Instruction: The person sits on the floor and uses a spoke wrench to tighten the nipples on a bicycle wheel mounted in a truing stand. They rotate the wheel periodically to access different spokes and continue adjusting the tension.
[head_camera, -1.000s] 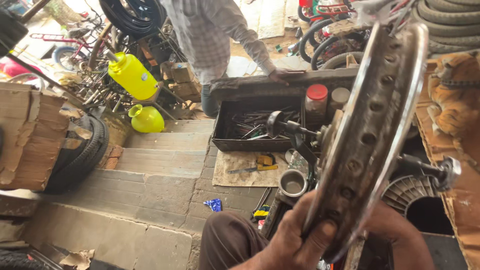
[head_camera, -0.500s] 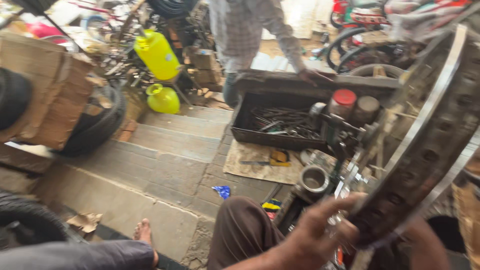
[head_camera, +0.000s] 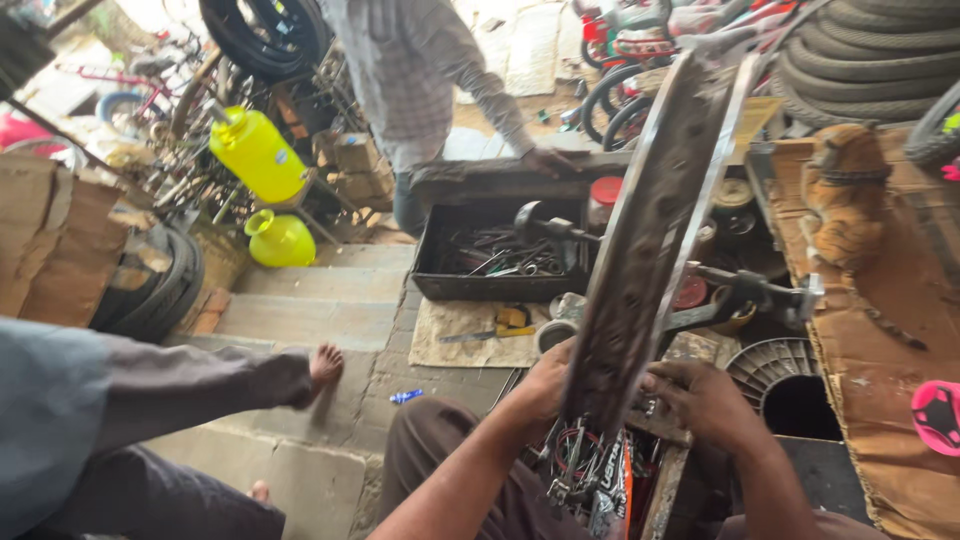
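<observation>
The rusty wheel rim (head_camera: 655, 230) has turned edge-on; left hand (head_camera: 545, 385) and right hand (head_camera: 705, 400) both grip its bottom.

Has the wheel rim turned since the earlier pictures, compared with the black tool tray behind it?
Yes. The wheel rim showed its broad side before; now it stands edge-on in front of the black tool tray, between both hands.

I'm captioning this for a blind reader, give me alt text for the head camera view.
Two bare hands, left hand and right hand, grip the bottom of an upright, grimy metal wheel rim. Behind it sits a black tray of tools, beside two yellow plastic jugs.
</observation>
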